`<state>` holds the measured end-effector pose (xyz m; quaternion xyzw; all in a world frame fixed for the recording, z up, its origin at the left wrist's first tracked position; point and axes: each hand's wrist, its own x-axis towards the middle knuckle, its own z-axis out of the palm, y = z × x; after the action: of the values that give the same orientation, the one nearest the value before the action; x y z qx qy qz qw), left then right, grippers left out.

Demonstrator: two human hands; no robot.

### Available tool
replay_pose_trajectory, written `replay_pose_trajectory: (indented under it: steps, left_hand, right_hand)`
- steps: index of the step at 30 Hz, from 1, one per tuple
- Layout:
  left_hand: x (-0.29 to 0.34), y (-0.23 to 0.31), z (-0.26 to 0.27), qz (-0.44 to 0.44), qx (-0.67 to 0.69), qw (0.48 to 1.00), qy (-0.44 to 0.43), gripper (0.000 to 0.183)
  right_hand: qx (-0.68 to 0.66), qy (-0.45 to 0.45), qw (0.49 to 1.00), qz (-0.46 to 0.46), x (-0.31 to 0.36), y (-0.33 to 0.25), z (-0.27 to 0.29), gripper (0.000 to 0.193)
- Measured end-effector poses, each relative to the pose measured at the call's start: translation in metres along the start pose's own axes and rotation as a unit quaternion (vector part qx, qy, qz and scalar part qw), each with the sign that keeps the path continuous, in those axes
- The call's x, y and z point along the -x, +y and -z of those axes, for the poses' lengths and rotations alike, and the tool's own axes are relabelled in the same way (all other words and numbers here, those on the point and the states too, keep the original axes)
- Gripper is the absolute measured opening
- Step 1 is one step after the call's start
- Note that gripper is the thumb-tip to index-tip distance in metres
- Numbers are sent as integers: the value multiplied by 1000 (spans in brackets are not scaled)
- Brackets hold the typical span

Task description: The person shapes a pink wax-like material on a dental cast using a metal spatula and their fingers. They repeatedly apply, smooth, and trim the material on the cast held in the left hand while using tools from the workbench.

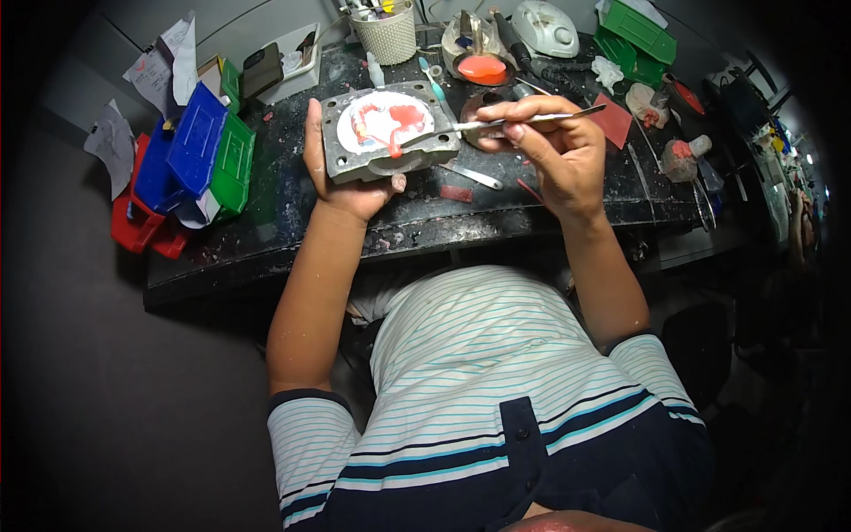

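Note:
My left hand [348, 197] supports a grey metal dental flask [341, 167] from below, its thumb up along the left side. White plaster [376, 105] fills the flask as a round area, and in it lies a pink and red wax dental form [408, 117]. A pink strand hangs over the near edge of the plaster. My right hand [567, 160] grips a thin wax spatula [443, 131] between thumb and fingers. The spatula's tip points left, at the near edge of the plaster; whether it touches cannot be made out.
Blue bins [197, 142], green bins [232, 168] and a red bin [133, 235] stand at the left. A woven cup [386, 35] of tools, a burner-like device with an orange-red dish [483, 69] and a white machine [545, 31] line the back. Pink wax sheet [613, 121] lies right.

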<state>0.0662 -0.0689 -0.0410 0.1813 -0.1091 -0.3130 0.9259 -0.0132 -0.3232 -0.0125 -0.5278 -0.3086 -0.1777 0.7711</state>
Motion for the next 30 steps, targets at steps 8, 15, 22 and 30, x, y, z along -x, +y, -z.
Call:
replay_pose_trajectory:
  steps: [8, 15, 22, 30]
  left_hand:
    - [2, 3, 14, -29, -6, 998, 53, 87]
    - [0, 4, 14, -4, 51, 999, -10, 106]
    - [-3, 3, 12, -11, 61, 998, -28, 107]
    - [-5, 0, 8, -39, 50, 998, -20, 121]
  right_hand:
    - [105, 147, 983, -27, -3, -19, 52, 15]
    - [79, 202, 972, -86, 0, -16, 71, 14]
    - [122, 210, 967, -70, -3, -10, 68, 16]
    - [160, 199, 966, -27, -5, -11, 60, 16]
